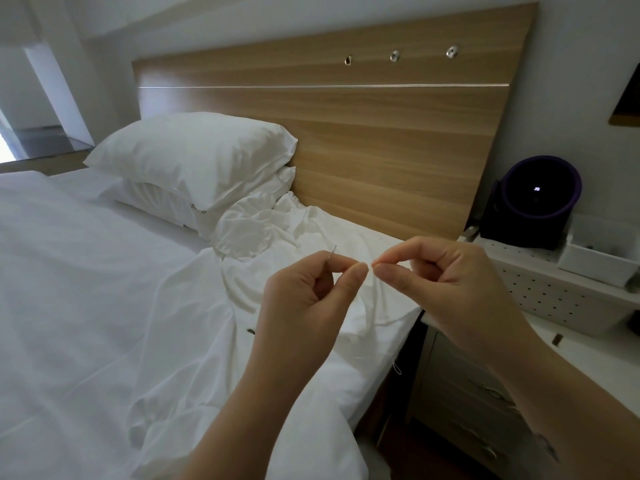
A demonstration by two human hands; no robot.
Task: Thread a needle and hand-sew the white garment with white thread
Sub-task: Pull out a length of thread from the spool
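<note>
Threading stage, by my read: left hand [304, 289] pinches needle [88, 255] and right hand [443, 271] pinches white thread [397, 367], both over the white garment [263, 230]; next I'd need the thread tip aligned to the eye, too small to see.

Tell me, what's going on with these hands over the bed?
A person's left hand pinches a thin metal needle, its end poking up beyond the grip. The right hand pinches a fine white thread that loops down below. The two hands nearly meet. The crumpled white garment lies untouched on the bed near the wooden headboard.
</note>
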